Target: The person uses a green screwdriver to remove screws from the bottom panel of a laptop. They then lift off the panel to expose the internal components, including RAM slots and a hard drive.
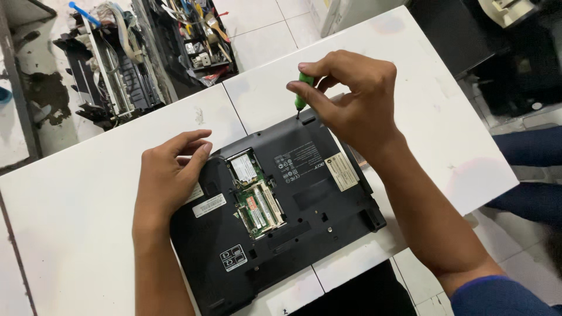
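Unscrewing in hand | laptop (304, 193) laid upside down on bench (76, 216) | memory cover already off, boards exposed | green screwdriver (302, 92) pinched by right hand (351, 99) fingers at rear edge | left hand (170, 175) pressed flat, nothing gripped | base shell not yet off

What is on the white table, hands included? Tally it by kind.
Black laptop, flipped bottom-up, with an open compartment showing green circuit boards: 1
Green-handled screwdriver: 1
Bare hands, left hand and right hand: 2
Total: 4
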